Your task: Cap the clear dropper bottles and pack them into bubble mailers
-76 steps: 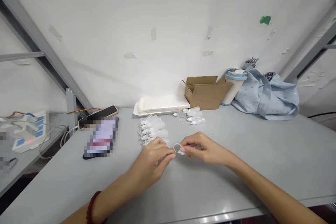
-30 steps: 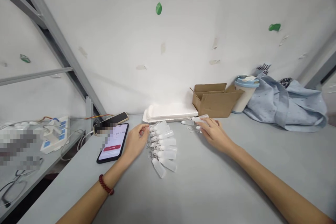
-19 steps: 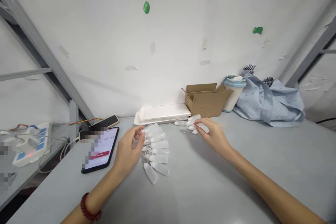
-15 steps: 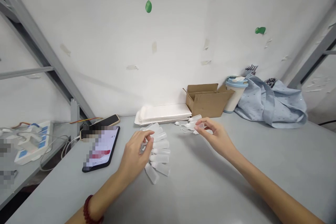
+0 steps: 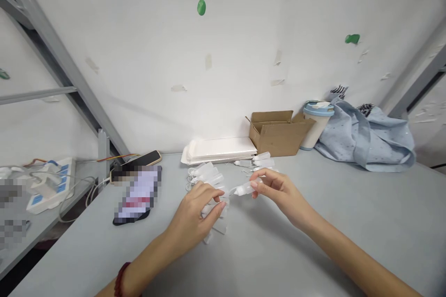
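Right hand (image 5: 278,191) reaches in from the lower right with the forearm stretched across the grey table (image 5: 313,246). Its thumb and first fingers pinch a small bottle (image 5: 245,189) by its body, and the other fingers are loosely curled. The small bottle is translucent white plastic, slim and tube-like, with a tapered nozzle pointing left. It is held level just above the tabletop, between the two hands.

The left hand (image 5: 197,213) comes in from the lower left, wrist bent and a red bead bracelet (image 5: 120,280) on the forearm. Its fingers are bent together, tips close to the thumb, over the near end of a fanned row of bottles (image 5: 206,174) lying side by side. Whether it pinches anything cannot be told. Its fingertips sit just beside the nozzle of the held bottle.

No writing can be read: the screen of the dark phone (image 5: 137,195) lying flat to the left is blurred.

A few loose bottles (image 5: 261,160) lie near the right hand, towards the wall. Behind them are a flat stack of white sheets (image 5: 219,148), an open brown cardboard box (image 5: 278,132), a pale cup with a blue lid (image 5: 317,123) and a crumpled light blue cloth (image 5: 369,137). A white power strip (image 5: 52,185) with cables sits on the lower shelf at far left.
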`<state>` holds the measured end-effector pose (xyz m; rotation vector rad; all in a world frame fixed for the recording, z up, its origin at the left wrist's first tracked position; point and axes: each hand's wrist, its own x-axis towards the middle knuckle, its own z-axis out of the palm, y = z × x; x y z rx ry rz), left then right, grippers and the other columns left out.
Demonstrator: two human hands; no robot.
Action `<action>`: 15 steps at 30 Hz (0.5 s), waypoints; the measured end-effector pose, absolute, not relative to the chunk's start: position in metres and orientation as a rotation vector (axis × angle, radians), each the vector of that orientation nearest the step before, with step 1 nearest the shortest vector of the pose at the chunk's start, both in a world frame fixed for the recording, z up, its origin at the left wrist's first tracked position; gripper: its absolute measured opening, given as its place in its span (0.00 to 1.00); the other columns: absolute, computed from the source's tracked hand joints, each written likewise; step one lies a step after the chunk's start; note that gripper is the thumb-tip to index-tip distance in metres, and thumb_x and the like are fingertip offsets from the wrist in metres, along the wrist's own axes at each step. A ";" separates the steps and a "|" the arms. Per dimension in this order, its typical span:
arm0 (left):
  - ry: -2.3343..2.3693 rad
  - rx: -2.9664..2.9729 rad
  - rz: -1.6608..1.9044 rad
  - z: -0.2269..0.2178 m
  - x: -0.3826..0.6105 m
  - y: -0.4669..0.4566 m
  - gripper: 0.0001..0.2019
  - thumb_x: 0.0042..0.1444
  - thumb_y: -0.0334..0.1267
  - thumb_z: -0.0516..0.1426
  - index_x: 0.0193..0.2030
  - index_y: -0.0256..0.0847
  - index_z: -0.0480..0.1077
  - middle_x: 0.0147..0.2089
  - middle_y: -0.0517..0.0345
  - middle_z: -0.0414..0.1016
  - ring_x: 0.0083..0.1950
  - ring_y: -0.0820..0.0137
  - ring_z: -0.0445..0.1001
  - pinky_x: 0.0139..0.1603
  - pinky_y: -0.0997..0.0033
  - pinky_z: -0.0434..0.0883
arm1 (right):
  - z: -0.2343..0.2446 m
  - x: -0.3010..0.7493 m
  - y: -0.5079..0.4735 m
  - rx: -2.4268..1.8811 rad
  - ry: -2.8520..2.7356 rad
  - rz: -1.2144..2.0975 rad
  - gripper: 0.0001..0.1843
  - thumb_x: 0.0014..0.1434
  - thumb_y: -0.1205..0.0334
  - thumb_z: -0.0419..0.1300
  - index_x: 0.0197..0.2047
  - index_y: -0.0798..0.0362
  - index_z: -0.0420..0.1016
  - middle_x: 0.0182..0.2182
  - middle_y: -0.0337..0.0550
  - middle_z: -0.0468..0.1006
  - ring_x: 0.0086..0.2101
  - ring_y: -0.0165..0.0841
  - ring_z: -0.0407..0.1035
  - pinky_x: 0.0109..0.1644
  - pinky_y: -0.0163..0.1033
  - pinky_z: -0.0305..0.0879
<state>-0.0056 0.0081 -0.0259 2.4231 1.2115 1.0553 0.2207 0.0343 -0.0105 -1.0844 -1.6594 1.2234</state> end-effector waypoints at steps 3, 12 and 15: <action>1.177 2.432 1.038 -0.026 -0.004 0.007 0.06 0.59 0.32 0.53 0.40 0.39 0.71 0.32 0.55 0.73 0.36 0.67 0.68 0.38 0.67 0.66 | -0.011 0.221 0.034 -1.058 -1.646 1.236 0.14 0.57 0.48 0.58 0.36 0.50 0.70 0.23 0.36 0.73 0.30 0.33 0.68 0.34 0.37 0.56; 1.279 2.092 0.940 -0.017 0.002 0.000 0.12 0.61 0.39 0.50 0.32 0.41 0.73 0.28 0.57 0.73 0.31 0.69 0.67 0.32 0.72 0.64 | -0.013 0.218 0.033 -1.042 -1.673 1.219 0.14 0.57 0.48 0.57 0.36 0.51 0.70 0.22 0.37 0.74 0.29 0.33 0.68 0.33 0.38 0.59; 1.279 1.955 0.916 -0.014 0.003 -0.001 0.13 0.60 0.40 0.50 0.30 0.41 0.72 0.30 0.58 0.73 0.33 0.69 0.69 0.34 0.72 0.64 | -0.013 0.218 0.033 -1.029 -1.666 1.232 0.13 0.57 0.49 0.58 0.35 0.51 0.70 0.22 0.37 0.73 0.29 0.32 0.68 0.34 0.38 0.59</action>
